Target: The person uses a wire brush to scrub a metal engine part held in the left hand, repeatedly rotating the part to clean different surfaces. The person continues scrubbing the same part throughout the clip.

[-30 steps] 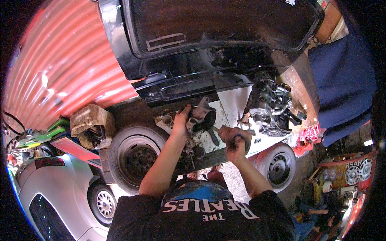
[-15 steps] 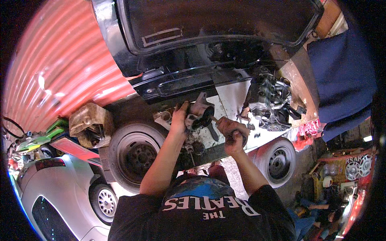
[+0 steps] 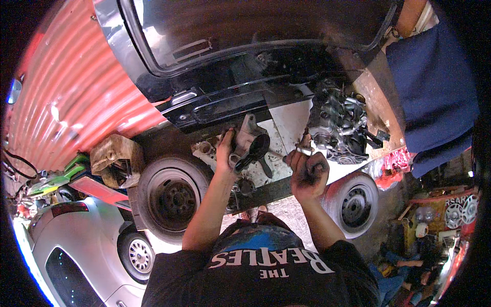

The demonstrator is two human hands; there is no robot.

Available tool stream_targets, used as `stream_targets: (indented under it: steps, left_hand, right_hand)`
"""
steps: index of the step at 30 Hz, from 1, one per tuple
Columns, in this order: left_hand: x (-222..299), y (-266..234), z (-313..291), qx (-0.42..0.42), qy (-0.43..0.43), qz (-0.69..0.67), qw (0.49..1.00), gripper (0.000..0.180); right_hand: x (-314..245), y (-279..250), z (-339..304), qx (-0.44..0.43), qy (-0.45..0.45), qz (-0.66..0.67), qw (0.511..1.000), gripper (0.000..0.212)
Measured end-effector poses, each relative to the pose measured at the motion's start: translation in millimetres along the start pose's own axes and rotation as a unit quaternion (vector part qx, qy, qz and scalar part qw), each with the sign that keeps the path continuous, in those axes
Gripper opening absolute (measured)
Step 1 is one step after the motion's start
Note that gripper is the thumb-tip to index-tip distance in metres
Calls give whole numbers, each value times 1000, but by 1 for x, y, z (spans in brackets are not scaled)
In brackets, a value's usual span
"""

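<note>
My left hand [image 3: 225, 152] is closed on the left side of a greasy metal housing [image 3: 250, 140], a car part with a dark round opening and an upright lug. It is held up over the work surface [image 3: 279, 128]. Apart from the housing, to its right, my right hand [image 3: 310, 173] is curled, its skin blackened with grease. A slim pale piece shows by its fingers, too blurred for me to name. A dark flat bar [image 3: 265, 166] shows just below the housing, over the stained white sheet.
A dirty engine assembly [image 3: 340, 120] stands at the right of the surface. Wheels lean below, one at left [image 3: 176, 198] and one at right [image 3: 353, 204]. Beyond is a black car panel [image 3: 220, 110]; a grimy container [image 3: 116, 159] sits left. A person [image 3: 396, 271] is at lower right.
My right hand has drawn back rightward from the housing and turned. The housing has tilted slightly in my left hand, which keeps its hold. The whole view has shifted a little.
</note>
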State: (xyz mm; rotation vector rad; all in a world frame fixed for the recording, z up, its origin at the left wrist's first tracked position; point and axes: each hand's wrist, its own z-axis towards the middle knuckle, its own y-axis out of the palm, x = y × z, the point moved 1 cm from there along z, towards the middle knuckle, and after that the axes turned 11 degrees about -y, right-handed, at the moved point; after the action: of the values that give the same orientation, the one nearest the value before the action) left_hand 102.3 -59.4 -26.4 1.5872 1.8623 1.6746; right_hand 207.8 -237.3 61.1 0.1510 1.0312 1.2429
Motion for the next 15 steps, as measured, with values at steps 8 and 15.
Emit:
stream_targets:
  steps: [8,15]
  left_hand:
    - [-22,11,8,-80,0,-88,993,31]
    - [-24,59,-22,-190,50,-50,979,38]
  right_hand:
    - [-33,-24,5,5,9,25,1000,40]
    - [-48,-15,1,-9,66,68,996,43]
